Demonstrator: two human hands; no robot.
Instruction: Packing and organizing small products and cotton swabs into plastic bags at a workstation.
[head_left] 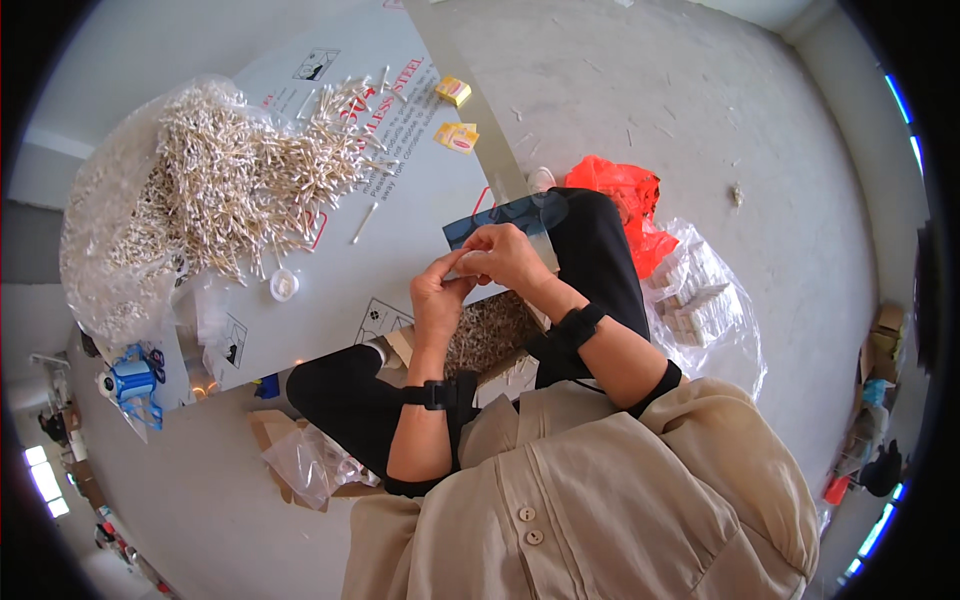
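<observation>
My two hands meet over the near right edge of the table, fingertips pressed together. My left hand (438, 300) and my right hand (508, 258) are both closed around a small whitish thing between them, mostly hidden by the fingers. Behind and under the right hand lies a dark blue glossy sheet (488, 219). A large heap of cotton swabs (215, 170) spills from a clear plastic bag (95, 215) on the left of the table, and one loose cotton swab (364, 223) lies apart. A small round white tub (284, 285) sits in front of the heap.
Below my hands, a carton (490, 335) of small brownish pieces stands between my legs. A yellow box (453, 91) and yellow cards (457, 137) lie at the table's far right. Right of my leg are a red bag (612, 190) and a clear bag of white packs (698, 295). A blue jug (132, 380) stands left.
</observation>
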